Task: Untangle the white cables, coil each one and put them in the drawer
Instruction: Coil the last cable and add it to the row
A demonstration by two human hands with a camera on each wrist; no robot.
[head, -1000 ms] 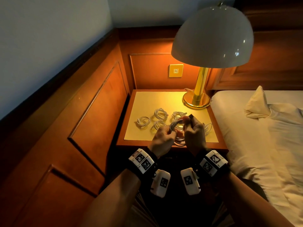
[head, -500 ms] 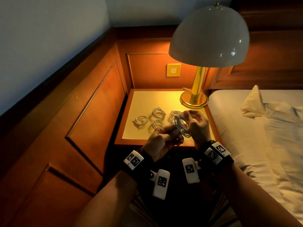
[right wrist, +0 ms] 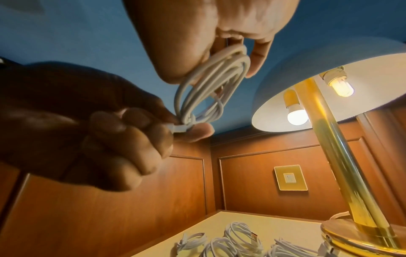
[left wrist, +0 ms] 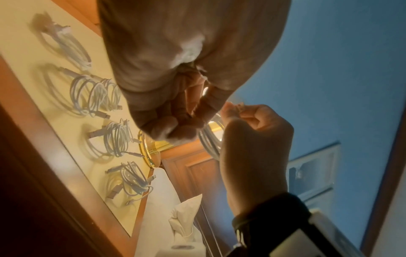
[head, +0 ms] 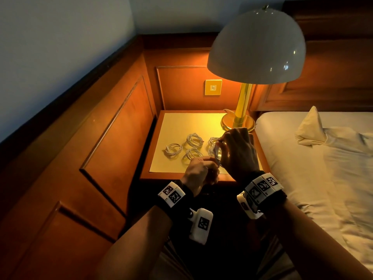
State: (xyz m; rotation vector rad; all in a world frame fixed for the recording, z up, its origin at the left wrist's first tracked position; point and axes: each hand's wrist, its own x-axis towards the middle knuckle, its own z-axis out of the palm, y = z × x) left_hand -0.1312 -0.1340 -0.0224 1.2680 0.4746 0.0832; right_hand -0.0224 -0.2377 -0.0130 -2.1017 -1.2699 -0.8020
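Observation:
I hold one coiled white cable (right wrist: 208, 90) upright above the front of the nightstand (head: 161, 174). My right hand (head: 221, 144) pinches the top of the coil (head: 216, 156) between thumb and fingers. At the coil's lower end my left hand (head: 214, 165) pinches the white plug (right wrist: 177, 128), where the cable is wrapped round the loops. Several other coiled white cables (head: 173, 149) (head: 194, 140) (head: 192, 153) lie on the yellow top; the right wrist view shows them (right wrist: 239, 234) below the hands. No drawer shows in any view.
A brass lamp (head: 238, 122) with a white dome shade (head: 256, 47) stands at the back right of the nightstand, close behind my right hand. Wood panelling (head: 113, 138) rises on the left and back. A bed (head: 312, 168) with white sheets adjoins on the right.
The right hand has lifted the coil's top up and back toward the lamp, standing the coil upright. The left hand stays lower at the front edge, holding the plug end.

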